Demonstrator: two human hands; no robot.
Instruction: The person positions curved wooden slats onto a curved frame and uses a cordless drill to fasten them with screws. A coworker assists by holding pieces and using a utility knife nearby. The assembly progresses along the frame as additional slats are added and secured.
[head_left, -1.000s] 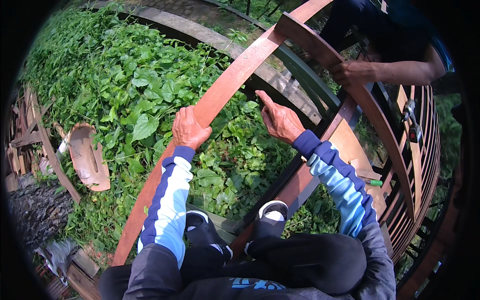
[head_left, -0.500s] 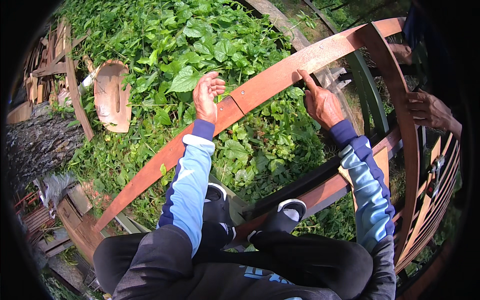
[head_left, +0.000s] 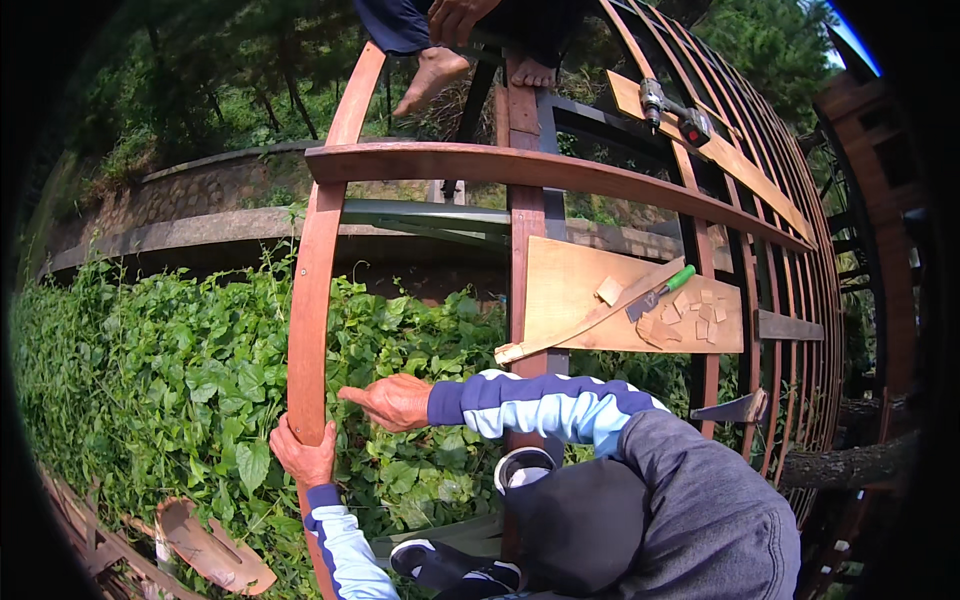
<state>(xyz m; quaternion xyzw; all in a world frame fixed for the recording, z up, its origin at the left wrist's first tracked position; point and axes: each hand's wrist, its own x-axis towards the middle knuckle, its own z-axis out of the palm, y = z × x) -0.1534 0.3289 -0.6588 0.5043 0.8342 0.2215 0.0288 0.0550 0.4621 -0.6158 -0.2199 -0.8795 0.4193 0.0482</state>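
A long reddish-brown wooden plank (head_left: 310,270) runs from the bottom of the view up toward the far end, with screw heads along its face. My left hand (head_left: 303,455) is closed around it low down, the thumb on the right edge and the fingers on the left. Just right of the plank is my right hand (head_left: 392,402), its index finger stretched toward the plank and the other fingers curled. Nothing is in that hand. A second reddish plank (head_left: 560,172) crosses over the first one farther away.
Another person's bare foot (head_left: 435,78) rests near the far end. On the right, a pale board (head_left: 570,270) carries a green-handled saw (head_left: 660,292) and several wood offcuts. A cordless drill (head_left: 675,112) lies on the slatted frame. Leafy plants (head_left: 190,370) grow below.
My view has swung to the right and up toward the far person. My left hand has taken hold of the plank. My right hand has come off the plank's face and points from beside it.
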